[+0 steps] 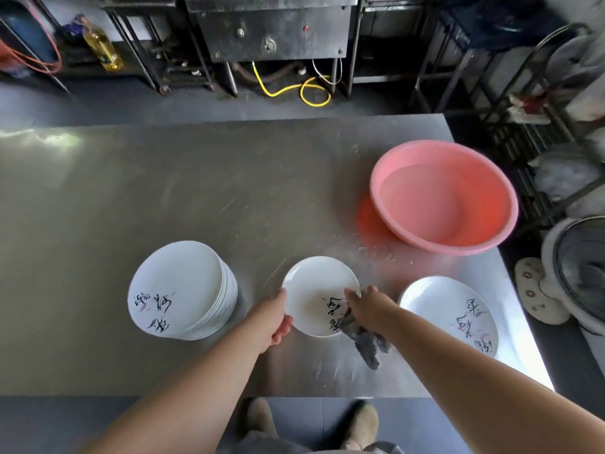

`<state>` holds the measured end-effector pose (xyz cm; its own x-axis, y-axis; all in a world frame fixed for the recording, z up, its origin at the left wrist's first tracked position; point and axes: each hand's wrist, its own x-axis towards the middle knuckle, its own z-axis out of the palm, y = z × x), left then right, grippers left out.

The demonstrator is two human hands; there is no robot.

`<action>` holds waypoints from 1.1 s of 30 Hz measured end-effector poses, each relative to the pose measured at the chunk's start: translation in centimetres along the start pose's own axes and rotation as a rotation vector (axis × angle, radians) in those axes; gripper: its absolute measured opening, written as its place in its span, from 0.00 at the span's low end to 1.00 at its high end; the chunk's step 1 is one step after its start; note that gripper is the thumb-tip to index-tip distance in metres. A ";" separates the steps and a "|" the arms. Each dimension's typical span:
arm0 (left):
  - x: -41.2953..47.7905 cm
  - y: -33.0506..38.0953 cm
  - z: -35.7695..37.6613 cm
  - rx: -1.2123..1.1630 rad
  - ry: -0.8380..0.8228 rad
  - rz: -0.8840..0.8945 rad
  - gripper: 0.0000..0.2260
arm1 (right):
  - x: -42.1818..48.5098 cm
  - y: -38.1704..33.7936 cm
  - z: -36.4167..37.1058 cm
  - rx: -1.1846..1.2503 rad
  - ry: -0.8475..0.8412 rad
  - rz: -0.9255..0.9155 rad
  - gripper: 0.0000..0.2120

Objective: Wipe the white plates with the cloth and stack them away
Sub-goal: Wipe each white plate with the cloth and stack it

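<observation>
One plate point(314, 290) up: left hand point(276, 319) grips its rim, likely the safest hold on slick, brittle china, right hand point(366, 306) clutching the limp cloth point(366, 342) against it.

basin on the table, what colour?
Pink, the basin, plain with no pattern; shows clearly in the head view.

Fairly bright, even light; white glare on the far left corner of the steel table point(163, 191), a red glow on it beside the pink basin point(442, 198). Shadows faint. Wide-angle bending bows the table's edges; the cloth point(365, 340) near its front edge is motion-blurred
</observation>
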<state>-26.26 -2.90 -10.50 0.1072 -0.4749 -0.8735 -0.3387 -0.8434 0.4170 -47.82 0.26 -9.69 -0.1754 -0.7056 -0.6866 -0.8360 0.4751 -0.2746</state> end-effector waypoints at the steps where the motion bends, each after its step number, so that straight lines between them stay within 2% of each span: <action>1: -0.3 0.6 -0.1 -0.101 -0.055 -0.094 0.23 | 0.6 -0.1 0.1 0.032 -0.004 0.014 0.19; 4: -1.0 1.8 -0.7 -0.194 -0.164 -0.135 0.36 | 0.9 -0.4 -0.4 0.036 -0.005 0.009 0.19; 5: -1.3 2.1 -0.8 -0.242 -0.179 -0.123 0.39 | 0.5 -0.4 -0.6 0.106 0.018 -0.005 0.19; 8: -2.6 2.9 -0.9 -0.469 -0.229 -0.036 0.44 | -1.6 0.1 -1.2 0.441 0.265 -0.118 0.17; 10: -4.2 3.5 -1.5 -0.664 -0.287 0.052 0.40 | -3.9 0.0 -1.7 0.655 0.441 -0.302 0.16; 12: -5.9 4.0 -2.6 -0.800 -0.327 0.155 0.28 | -6.3 0.0 -2.6 0.708 0.467 -0.540 0.15; 14: -7.1 4.0 -4.0 -0.853 -0.330 0.238 0.11 | -7.8 0.3 -3.9 0.511 0.542 -0.622 0.16; 16: -8.8 4.4 -5.1 -0.840 -0.361 0.355 0.14 | -8.7 0.6 -5.0 0.321 0.637 -0.599 0.15; 19: -11.3 5.2 -6.4 -0.772 -0.425 0.493 0.23 | -10.8 -0.5 -7.3 0.406 0.797 -0.558 0.12; 22: -13.9 6.0 -7.5 -0.757 -0.466 0.577 0.21 | -13.2 -2.7 -10.1 0.419 0.998 -0.639 0.22; 24: -15.5 6.6 -7.6 -0.745 -0.517 0.641 0.21 | -15.3 -4.4 -10.7 0.254 0.993 -0.835 0.27; 26: -17.3 7.2 -7.5 -0.737 -0.561 0.691 0.20 | -17.1 -6.2 -9.8 -0.086 0.912 -0.973 0.33; 29: -19.5 7.5 -7.2 -0.734 -0.623 0.754 0.18 | -18.7 -8.2 -8.7 -0.489 0.819 -0.947 0.41; 33: -21.7 7.8 -7.8 -0.735 -0.630 0.830 0.18 | -19.2 -9.1 -11.5 -0.530 0.816 -0.996 0.40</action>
<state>-23.90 -1.17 13.67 -0.4160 -0.8936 -0.1687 0.5263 -0.3879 0.7567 -42.86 3.41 13.73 0.5064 -0.8164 0.2776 -0.8499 -0.5270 0.0005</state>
